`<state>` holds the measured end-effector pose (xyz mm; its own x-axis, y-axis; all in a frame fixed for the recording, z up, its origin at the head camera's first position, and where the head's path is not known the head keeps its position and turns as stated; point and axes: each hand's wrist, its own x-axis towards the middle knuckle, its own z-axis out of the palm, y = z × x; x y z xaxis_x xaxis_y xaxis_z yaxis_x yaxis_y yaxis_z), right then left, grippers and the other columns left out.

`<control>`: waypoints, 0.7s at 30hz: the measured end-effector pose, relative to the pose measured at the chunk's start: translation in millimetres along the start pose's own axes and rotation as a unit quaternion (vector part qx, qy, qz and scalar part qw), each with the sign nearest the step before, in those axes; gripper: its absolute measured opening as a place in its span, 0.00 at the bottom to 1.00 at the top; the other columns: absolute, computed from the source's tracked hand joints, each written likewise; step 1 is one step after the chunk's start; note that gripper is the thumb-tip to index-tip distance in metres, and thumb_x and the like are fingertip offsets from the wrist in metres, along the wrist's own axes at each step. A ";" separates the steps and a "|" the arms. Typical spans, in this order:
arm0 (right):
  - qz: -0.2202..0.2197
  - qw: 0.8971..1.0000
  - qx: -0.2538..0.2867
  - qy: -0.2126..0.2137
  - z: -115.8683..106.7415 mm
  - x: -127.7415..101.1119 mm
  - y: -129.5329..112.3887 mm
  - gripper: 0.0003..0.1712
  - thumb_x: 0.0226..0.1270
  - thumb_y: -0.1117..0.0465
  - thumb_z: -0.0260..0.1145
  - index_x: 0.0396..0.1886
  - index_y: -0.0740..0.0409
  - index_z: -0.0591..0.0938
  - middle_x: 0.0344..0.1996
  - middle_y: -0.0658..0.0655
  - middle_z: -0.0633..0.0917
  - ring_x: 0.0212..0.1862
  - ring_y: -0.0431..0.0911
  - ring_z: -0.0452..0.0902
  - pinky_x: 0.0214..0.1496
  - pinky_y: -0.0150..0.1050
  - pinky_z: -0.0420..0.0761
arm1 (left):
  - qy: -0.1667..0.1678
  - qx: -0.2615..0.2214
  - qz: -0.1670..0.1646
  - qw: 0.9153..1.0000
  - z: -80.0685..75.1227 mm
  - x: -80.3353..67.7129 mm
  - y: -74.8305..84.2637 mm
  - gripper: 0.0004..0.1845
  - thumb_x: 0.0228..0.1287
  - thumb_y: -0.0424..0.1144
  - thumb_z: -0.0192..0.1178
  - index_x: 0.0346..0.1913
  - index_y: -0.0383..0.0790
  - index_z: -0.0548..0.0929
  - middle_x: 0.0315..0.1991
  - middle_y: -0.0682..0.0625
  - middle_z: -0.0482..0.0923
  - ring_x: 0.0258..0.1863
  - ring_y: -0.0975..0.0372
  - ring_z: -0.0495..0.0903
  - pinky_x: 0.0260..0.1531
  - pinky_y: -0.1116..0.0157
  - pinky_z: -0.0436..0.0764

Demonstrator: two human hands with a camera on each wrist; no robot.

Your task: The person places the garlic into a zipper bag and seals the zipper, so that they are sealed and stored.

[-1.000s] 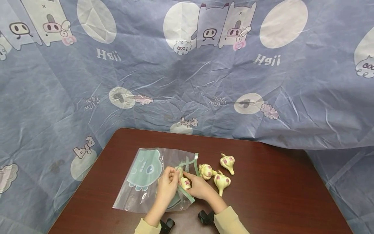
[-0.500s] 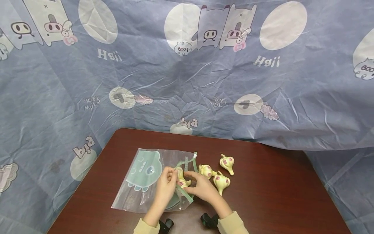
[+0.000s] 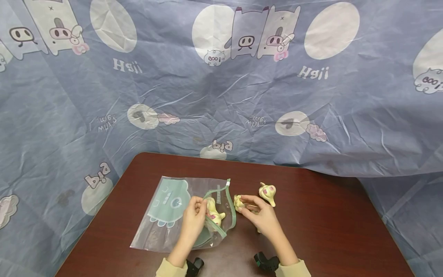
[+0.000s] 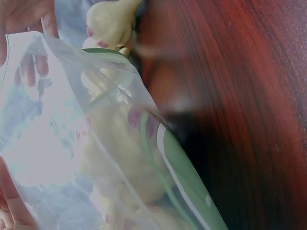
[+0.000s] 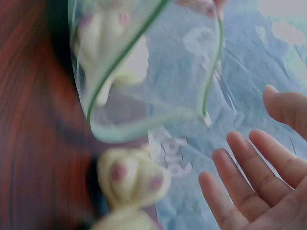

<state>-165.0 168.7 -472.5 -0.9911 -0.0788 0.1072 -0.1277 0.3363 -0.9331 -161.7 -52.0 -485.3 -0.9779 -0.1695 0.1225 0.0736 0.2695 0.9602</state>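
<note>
One garlic bulb [image 3: 214,215] lies inside the zip bag [image 3: 173,215] at lower centre, its mouth pinched open by the left hand [image 3: 194,219]. The right hand [image 3: 260,215], fingers loosely spread, reaches a second bulb [image 3: 239,201]; a third bulb [image 3: 268,192] waits just right.

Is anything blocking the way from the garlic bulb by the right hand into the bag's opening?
Nothing visible. The left hand holds the bag mouth open toward the garlic bulb under the right hand; only bare table lies between.
</note>
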 end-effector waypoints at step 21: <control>0.092 0.988 -0.070 0.103 -57.8 -9.1 45.5 0.31 0.63 0.49 0.72 0.63 0.55 0.76 0.66 0.62 0.74 0.69 0.61 0.68 0.64 0.57 0.73 | -0.003 -0.015 -0.018 1.000 0.2 2.4 2.1 0.07 0.72 0.35 0.56 0.35 0.35 0.74 0.21 0.47 0.78 0.15 0.70 0.72 0.16 0.74 0.67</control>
<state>-163.9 239.0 -496.1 -0.9827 0.1838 0.0225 0.0649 0.4555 -0.8879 -163.9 -51.6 -483.0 -0.9812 -0.1731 0.0857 0.0435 0.2344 0.9712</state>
